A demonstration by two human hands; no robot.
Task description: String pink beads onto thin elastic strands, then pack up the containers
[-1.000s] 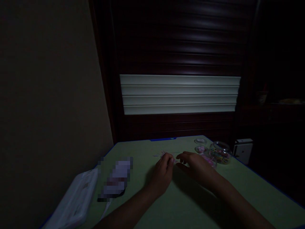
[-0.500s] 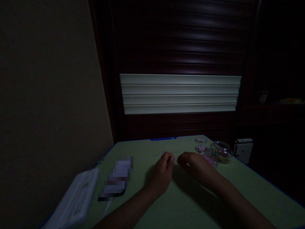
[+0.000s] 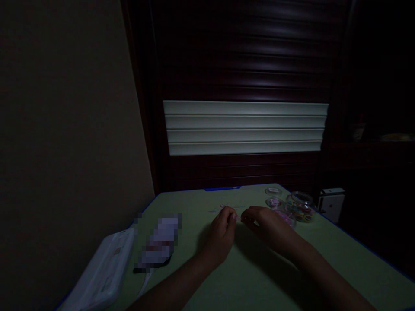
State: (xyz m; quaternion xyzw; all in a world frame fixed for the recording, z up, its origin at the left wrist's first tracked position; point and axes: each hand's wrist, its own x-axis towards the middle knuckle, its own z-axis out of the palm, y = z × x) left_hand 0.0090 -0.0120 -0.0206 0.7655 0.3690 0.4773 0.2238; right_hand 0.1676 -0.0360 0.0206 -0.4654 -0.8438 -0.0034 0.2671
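Note:
Over the middle of the table, my left hand (image 3: 220, 237) is closed with thumb and fingers pinched together. A short way to its right, my right hand (image 3: 269, 226) pinches with its fingertips pointing left. Between the two sets of fingertips shows a thin pinkish strand (image 3: 238, 217), too small and dark to name closely. Just beyond the left fingers lie several thin pale and pinkish strands (image 3: 223, 207) on the table. Behind the right hand, a clear round dish (image 3: 289, 219) of pink bits is partly hidden by it.
A clear jar (image 3: 300, 207) of coloured bands stands at the right, near a smaller dish (image 3: 274, 202) and a clear lid (image 3: 273, 190). On the left of the green table (image 3: 240, 285) lie a blurred-out flat object (image 3: 160, 242) with a cable and a long white case (image 3: 100, 272).
Both hands stay nearly in place, still pinched close together. The pinkish strand between the fingertips shows slightly more clearly now.

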